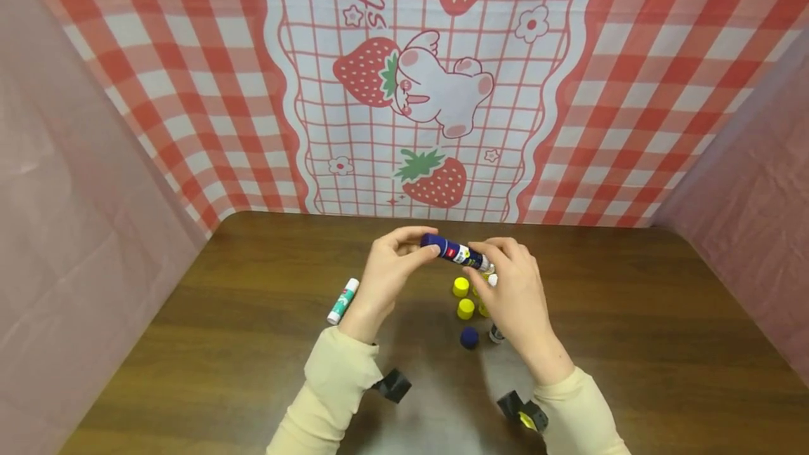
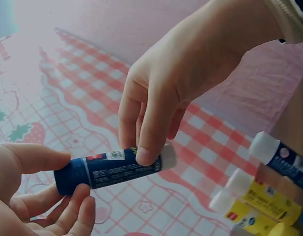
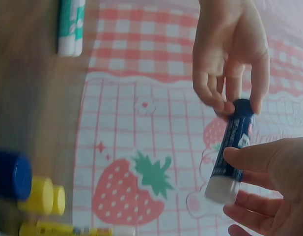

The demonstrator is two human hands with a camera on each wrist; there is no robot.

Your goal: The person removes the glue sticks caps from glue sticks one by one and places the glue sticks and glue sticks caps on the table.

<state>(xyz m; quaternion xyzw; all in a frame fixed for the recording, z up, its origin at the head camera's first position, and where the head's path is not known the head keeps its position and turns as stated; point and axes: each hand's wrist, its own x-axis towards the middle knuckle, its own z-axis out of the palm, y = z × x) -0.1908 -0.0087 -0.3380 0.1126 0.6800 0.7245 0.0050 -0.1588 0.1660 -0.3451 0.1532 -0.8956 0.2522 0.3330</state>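
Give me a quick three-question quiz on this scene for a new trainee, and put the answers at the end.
1. Which of the person's hands pinches the capped end of the dark blue glue stick?
2. True or false: in the head view, the green-and-white glue stick lies left of the yellow caps.
3. What colour is the held stick's other end? A: yellow. B: white. C: green.

Key:
1. The left hand; the right hand grips the barrel.
2. True.
3. B.
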